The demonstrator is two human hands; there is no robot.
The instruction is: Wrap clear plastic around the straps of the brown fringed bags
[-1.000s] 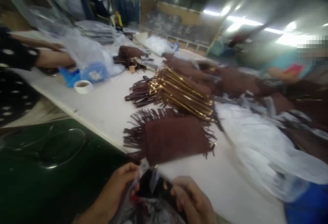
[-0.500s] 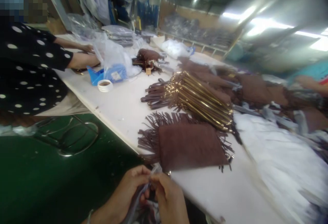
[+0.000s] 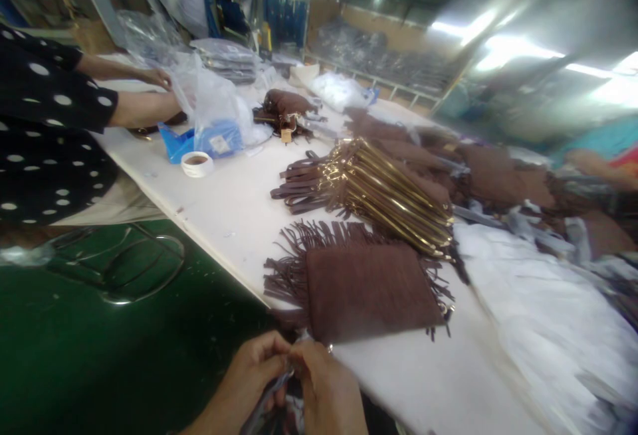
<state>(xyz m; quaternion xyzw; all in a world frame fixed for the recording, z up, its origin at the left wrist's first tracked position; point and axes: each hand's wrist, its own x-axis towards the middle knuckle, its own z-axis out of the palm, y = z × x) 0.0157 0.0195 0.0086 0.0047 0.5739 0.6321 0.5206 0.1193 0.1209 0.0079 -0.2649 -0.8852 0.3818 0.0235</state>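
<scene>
At the table's near edge, my left hand [image 3: 249, 378] and my right hand [image 3: 329, 385] are close together, fingertips pinched. Between them runs a thin, greyish, shiny strip that looks like plastic [image 3: 266, 398]; both hands grip it, and its upper end is mostly covered by my fingers. Just beyond my hands lies a brown fringed bag [image 3: 369, 289], flat on the white table, its fringe spread to the left and back. Small gold-coloured metal parts show at its right corner. Behind it is a stack of brown bags with gold-coloured edges [image 3: 389, 189].
A person in a polka-dot top [image 3: 44, 136] reaches over the table at left, by a clear plastic bag [image 3: 209, 99]. A tape roll [image 3: 197, 164] lies nearby. White sheets [image 3: 538, 302] and more brown pieces [image 3: 503, 176] cover the right side. A metal-framed stool [image 3: 144, 269] stands on the green floor.
My hands have lowered slightly and drawn closer together, with less of the plastic showing above my fingers. The view has shifted a little. The person at left has moved further left.
</scene>
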